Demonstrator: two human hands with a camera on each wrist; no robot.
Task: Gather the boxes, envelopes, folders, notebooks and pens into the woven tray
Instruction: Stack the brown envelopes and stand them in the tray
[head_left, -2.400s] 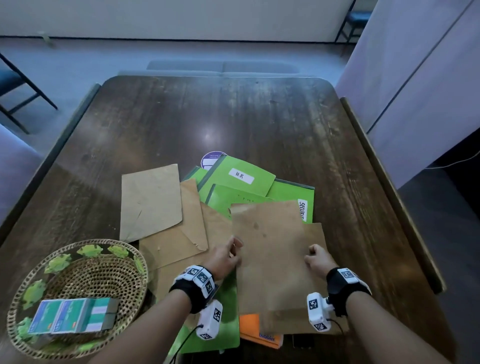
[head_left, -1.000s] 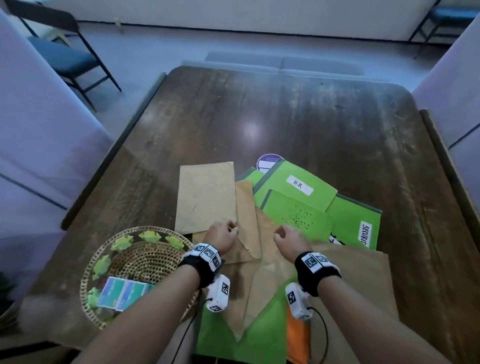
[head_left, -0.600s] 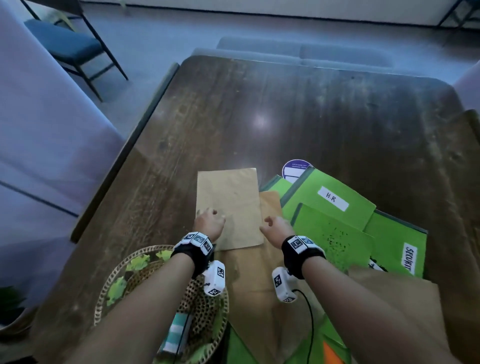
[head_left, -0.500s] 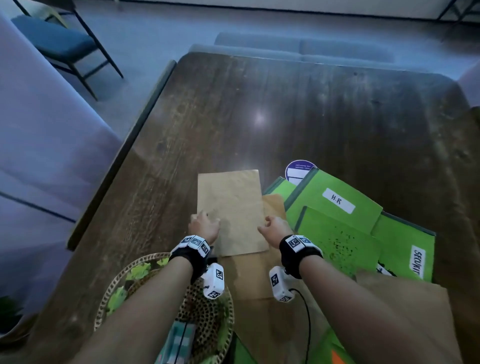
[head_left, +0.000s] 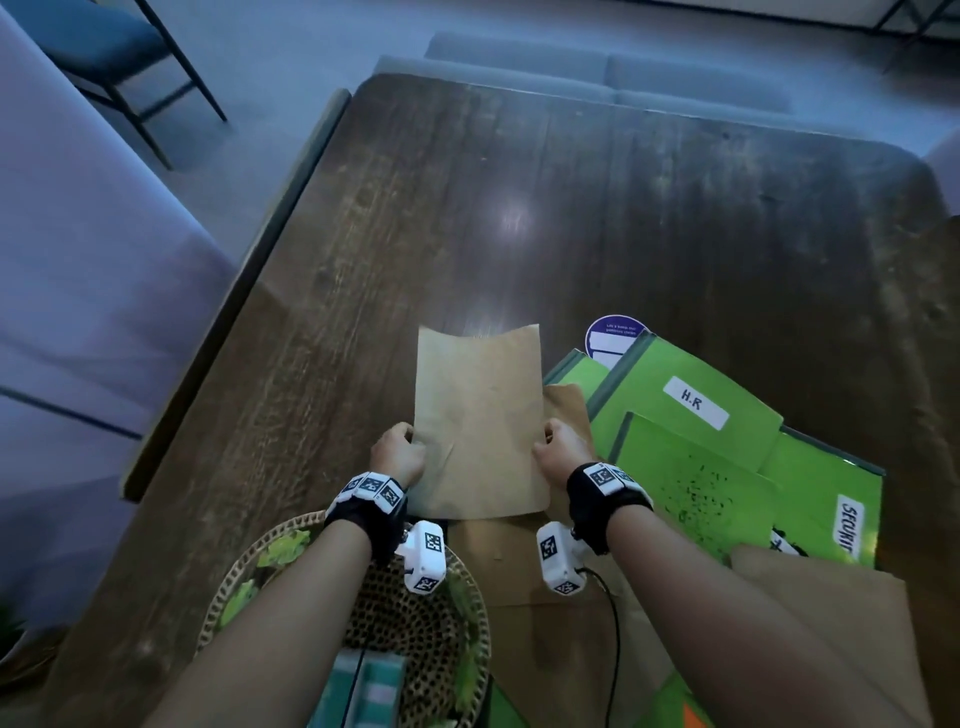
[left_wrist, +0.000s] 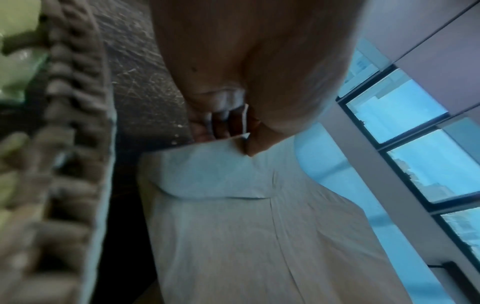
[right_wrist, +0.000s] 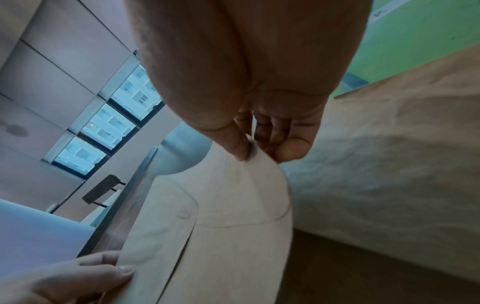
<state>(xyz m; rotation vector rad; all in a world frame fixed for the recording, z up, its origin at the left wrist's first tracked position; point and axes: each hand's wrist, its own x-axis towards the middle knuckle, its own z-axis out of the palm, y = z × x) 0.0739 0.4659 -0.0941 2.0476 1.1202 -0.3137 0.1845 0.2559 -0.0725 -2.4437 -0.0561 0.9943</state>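
A brown paper envelope (head_left: 480, 421) is raised off the table between both hands. My left hand (head_left: 397, 454) pinches its left edge, and my right hand (head_left: 553, 449) pinches its right edge. The wrist views show its pale underside (left_wrist: 249, 226) (right_wrist: 207, 236) with thumb and fingers clamped on the edges. The woven tray (head_left: 249, 587) with green leaf trim sits below my left forearm and holds a teal box (head_left: 363, 691). More brown envelopes (head_left: 524, 561) lie under my hands. Green folders (head_left: 691, 415), labelled H.R and SECURITY, lie to the right.
The dark wooden table (head_left: 571, 208) stretches away ahead of the pile. A round purple-and-white sticker (head_left: 613, 332) peeks out behind the folders. A blue chair (head_left: 104, 47) stands off the table's far left corner. A purple-grey panel (head_left: 78, 234) runs along the left side.
Both hands left the large envelope near the right, moved to the far-left envelope, took hold of its side edges, and have lifted it off the table. The head view swung left.
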